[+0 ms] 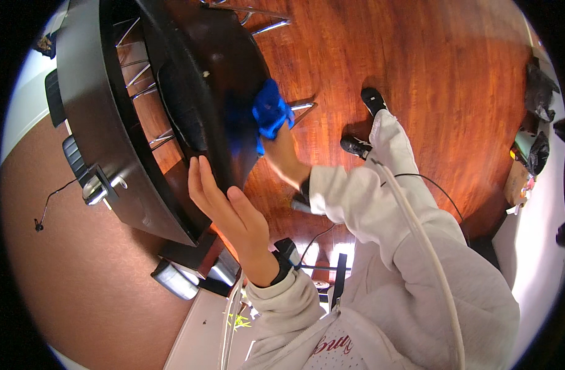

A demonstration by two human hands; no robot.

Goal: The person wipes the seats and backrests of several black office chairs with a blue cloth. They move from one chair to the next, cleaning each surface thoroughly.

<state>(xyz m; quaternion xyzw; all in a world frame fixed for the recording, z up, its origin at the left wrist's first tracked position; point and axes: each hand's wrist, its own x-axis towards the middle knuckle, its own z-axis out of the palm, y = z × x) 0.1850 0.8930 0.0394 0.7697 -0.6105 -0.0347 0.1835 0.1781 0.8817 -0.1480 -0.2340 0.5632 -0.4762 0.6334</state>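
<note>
My right hand (pixel 281 147) presses a blue cloth (pixel 271 108) against the lower side of a black, leather-like chair back (pixel 236 60). The cloth covers most of its fingers. A small pale spot (pixel 206 74) shows on the chair's black surface. My left hand (pixel 231 212) is held out flat by the near end of the chair's top edge, thumb apart from the fingers and nothing in it. Whether its fingers touch the chair I cannot tell. The chair's dark seat (pixel 180 106) shows beyond the back, and chrome legs (pixel 303 107) stick out below.
A long dark table (pixel 111 138) runs along the left, with a chrome device (pixel 96 189) on it and black chairs (pixel 72 152) behind. Reddish wood flooring (pixel 426 69) lies under my feet. Black bags (pixel 539 92) and a cardboard box (pixel 516 182) line the right wall. A black cable (pixel 430 185) passes my legs.
</note>
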